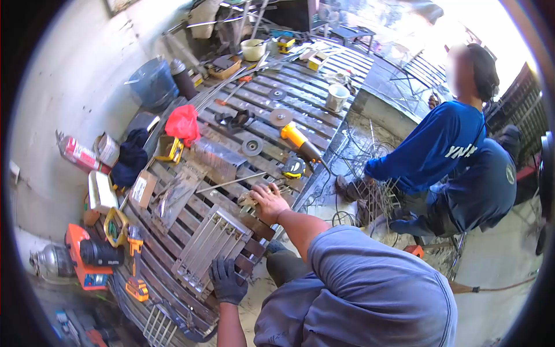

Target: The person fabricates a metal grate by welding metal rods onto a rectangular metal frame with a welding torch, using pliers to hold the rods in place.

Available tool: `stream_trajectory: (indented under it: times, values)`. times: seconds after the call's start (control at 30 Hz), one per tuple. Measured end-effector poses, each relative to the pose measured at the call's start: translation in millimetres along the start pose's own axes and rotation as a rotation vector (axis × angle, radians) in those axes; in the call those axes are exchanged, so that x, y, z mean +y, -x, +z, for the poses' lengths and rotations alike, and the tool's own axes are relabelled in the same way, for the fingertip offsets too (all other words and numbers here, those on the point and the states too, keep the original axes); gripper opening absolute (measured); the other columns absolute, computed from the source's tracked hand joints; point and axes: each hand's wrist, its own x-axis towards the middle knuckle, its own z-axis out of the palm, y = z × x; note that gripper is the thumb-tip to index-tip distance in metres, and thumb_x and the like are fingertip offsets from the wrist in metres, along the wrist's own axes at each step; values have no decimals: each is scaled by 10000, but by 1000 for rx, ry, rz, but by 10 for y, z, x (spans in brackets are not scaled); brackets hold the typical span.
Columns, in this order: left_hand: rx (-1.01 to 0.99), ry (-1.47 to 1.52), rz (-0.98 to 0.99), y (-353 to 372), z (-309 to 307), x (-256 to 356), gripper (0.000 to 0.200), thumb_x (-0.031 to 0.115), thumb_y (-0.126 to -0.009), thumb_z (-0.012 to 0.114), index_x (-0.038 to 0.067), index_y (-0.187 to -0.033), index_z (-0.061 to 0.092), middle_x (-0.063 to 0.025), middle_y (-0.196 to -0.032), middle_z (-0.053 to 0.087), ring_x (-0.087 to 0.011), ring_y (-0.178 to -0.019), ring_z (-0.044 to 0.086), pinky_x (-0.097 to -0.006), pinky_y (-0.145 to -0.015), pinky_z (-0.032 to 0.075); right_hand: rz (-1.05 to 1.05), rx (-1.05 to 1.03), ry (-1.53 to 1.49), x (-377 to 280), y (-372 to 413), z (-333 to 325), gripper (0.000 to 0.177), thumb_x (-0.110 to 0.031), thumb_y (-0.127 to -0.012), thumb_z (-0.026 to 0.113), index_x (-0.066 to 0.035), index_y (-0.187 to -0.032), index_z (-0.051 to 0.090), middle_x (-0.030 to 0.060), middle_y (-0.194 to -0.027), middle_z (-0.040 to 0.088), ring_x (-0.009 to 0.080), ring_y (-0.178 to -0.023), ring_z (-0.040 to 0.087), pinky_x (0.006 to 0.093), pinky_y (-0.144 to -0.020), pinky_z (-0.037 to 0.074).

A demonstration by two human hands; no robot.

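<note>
My left hand (229,281), in a dark grey glove, lies with its fingers apart at the near edge of a small metal grille (213,246) of parallel bars on the slatted metal table (312,75). My right hand (270,202) is bare. Its fingers are spread over small metal pieces at the table's right edge, beyond the grille; what lies under the palm is hidden. Flat brown metal plates (254,225) sit between my two hands. A thin rod (231,182) and a yellow-black tape measure (293,166) lie past my right hand.
A yellow angle grinder (298,139), loose discs (252,146) and a red cloth (182,124) lie farther up the table. A cordless tool (135,260) is at left. To the right, a person in blue (439,139) crouches beside wire pieces and cables; another person bends close by.
</note>
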Motion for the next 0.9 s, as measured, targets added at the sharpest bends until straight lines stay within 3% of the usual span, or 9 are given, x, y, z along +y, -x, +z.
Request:
stream_trajectory:
  times: [0.23,0.5,0.63,0.7,0.77,0.83,0.9]
  values:
    - [-9,-5,-23,10,35,-72,1013,419,-699,860,137,-1602,498,-207,-1722,399,-467,-1648,283,-655,-1352,187,21,-76,39,-7,-18,-8,574,-197,-969,636,-137,-1534,555,144,-1657,494,324,-1635,365,609,-1356,177]
    - [12,2,-18,22,77,-116,990,390,-698,860,129,-1587,513,-209,-1711,408,-465,-1645,294,-649,-1351,200,12,-35,38,-15,-22,28,563,-182,-939,632,-147,-1499,578,134,-1646,515,321,-1616,399,602,-1354,175]
    - [7,49,-22,28,37,-132,953,370,-723,852,124,-1585,527,-208,-1716,403,-457,-1638,312,-632,-1353,219,-3,-33,12,90,-39,125,598,-182,-897,652,-152,-1490,580,143,-1638,524,333,-1592,435,608,-1339,190]
    - [17,43,-12,47,92,-173,958,370,-739,849,125,-1602,513,-205,-1721,399,-451,-1641,310,-625,-1354,222,-33,12,16,72,-41,138,620,-111,-821,655,-118,-1438,599,150,-1569,559,338,-1568,443,586,-1328,201]
    - [26,36,-9,51,104,-205,980,371,-733,859,133,-1613,500,-207,-1721,400,-452,-1638,314,-629,-1352,229,-40,25,67,68,-51,149,596,-185,-875,661,-147,-1466,594,139,-1596,554,345,-1565,455,613,-1329,191]
    - [27,31,-12,50,111,-200,1020,374,-707,883,148,-1620,488,-213,-1716,407,-460,-1630,323,-644,-1345,237,-63,57,84,63,-52,150,587,-179,-878,662,-150,-1460,593,127,-1583,560,339,-1566,451,610,-1326,193]
    - [-20,68,-23,29,-45,-137,1014,438,-757,867,150,-1644,471,-206,-1729,394,-450,-1644,303,-637,-1351,219,-50,57,88,12,-62,118,562,-142,-891,653,-166,-1450,595,104,-1581,563,317,-1560,454,605,-1324,194]
